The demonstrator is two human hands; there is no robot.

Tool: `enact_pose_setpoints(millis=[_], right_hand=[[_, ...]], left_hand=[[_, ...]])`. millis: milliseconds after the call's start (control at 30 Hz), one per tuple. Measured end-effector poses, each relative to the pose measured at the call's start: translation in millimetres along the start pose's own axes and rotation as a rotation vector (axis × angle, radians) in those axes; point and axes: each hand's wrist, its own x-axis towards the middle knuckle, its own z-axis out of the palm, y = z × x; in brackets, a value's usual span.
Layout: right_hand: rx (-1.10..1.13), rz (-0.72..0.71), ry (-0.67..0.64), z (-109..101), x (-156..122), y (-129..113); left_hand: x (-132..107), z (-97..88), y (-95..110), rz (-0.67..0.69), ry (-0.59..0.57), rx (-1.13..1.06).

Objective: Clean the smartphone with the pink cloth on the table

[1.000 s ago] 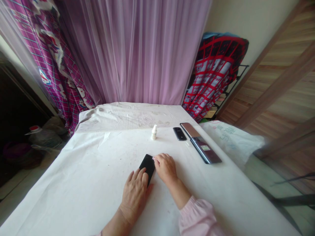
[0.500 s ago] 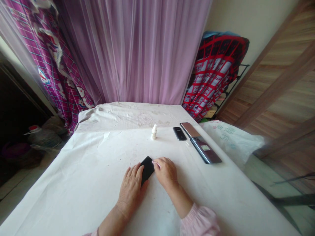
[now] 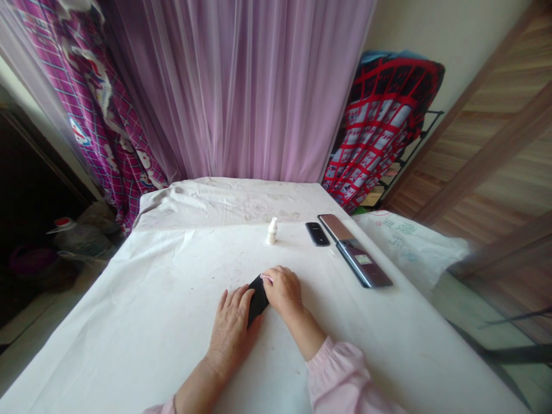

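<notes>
A black smartphone (image 3: 257, 301) lies on the white-covered table, tilted toward the upper right. My left hand (image 3: 233, 325) grips it along its left side, with the thumb at the lower edge. My right hand (image 3: 282, 290) is closed on a small pink cloth (image 3: 266, 278), of which only a bit shows past the fingers, and presses it at the phone's upper right end. Beyond the hands a small white bottle (image 3: 272, 231) stands upright.
Several other phones lie to the right: a small black phone (image 3: 317, 234), a brown phone (image 3: 335, 226) and a shiny dark phone (image 3: 364, 264) near the edge of the table (image 3: 142, 299). A white plastic bag (image 3: 409, 244) is beyond that edge. Purple curtains (image 3: 250, 92) hang behind.
My right hand has slid a little up and left over the phone's far end with the cloth. My left hand stays on the phone. The view has shifted slightly.
</notes>
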Motion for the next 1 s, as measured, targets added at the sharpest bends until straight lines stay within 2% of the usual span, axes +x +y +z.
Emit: enact_pose_setpoints(millis=[367,1000], right_hand=[[-0.015,0.013,-0.013,-1,9,-9],[0.042,0.029,0.042,-6,-20,11]], left_hand=[[0,-0.4,2,-0.043,-0.017,-0.017],[3,-1.3,4,-0.054,-0.013,-0.013]])
